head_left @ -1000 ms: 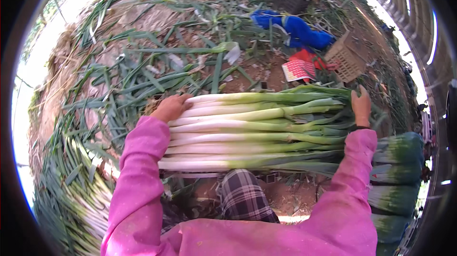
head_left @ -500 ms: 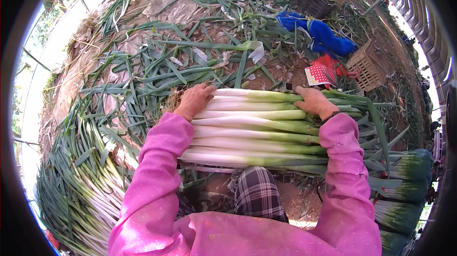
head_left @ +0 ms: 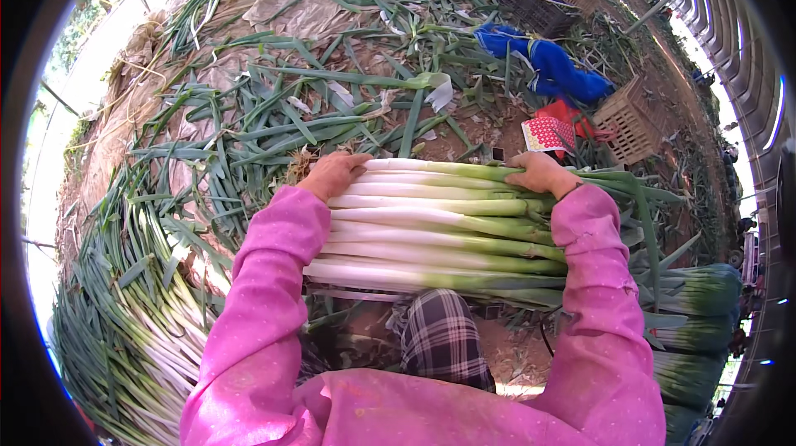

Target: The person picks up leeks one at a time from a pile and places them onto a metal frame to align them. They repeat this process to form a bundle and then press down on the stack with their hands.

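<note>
Fingers of the left hand (head_left: 333, 174) bend over the white ends at 10 o'clock on the leek row (head_left: 439, 240), those of the right hand (head_left: 543, 174) over green stalks at 2 — both touching, though how firmly they grip I can't tell. The row lies side by side above a plaid knee (head_left: 444, 336) at 6. Farther out: looser leeks (head_left: 145, 313) toward 8, dark-green bundles (head_left: 692, 326) near 4, a tan crate (head_left: 632, 123) at 2, blue cloth (head_left: 551, 69) at 1.

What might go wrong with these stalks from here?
The left hand and right hand are both at the far edge of the white-and-green stalks, so the nearer ones might slip toward the plaid-covered knee. The leafy ends jut past the right hand and could bend or snag.
</note>
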Available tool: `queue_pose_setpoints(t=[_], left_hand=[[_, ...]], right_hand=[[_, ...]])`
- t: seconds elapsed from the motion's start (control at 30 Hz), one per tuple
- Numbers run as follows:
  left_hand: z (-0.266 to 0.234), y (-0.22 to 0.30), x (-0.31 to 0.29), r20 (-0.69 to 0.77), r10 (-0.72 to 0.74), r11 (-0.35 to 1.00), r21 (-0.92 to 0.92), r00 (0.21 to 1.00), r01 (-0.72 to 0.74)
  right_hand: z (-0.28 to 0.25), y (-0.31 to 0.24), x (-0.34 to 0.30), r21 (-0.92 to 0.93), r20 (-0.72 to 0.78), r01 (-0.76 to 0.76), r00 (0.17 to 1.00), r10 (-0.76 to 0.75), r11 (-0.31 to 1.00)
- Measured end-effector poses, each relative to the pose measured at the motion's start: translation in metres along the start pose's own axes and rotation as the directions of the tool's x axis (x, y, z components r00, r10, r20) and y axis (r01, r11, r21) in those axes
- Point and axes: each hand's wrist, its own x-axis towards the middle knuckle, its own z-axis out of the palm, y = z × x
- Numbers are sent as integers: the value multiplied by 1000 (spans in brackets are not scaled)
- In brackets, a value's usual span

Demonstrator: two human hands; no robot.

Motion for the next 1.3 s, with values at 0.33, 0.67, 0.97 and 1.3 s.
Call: queue_pose_setpoints(t=[0.33,0.67,0.97,1.3], left_hand=[[-10,5,9,342,0,997,77,940,-28],[-9,5,16,372,-28,988,150,928,-30],[-13,19,-24,-66,107,970,225,992,-90],[-23,118,-161,2,364,926,112,931,-362]], right_hand=[[5,2,14,-78,214,-128,967,142,989],[22,18,14,-196,142,-227,956,256,954],[21,-11,15,-211,22,-384,917,398,899],[11,-82,-134,80,-30,82,996,-80,993]])
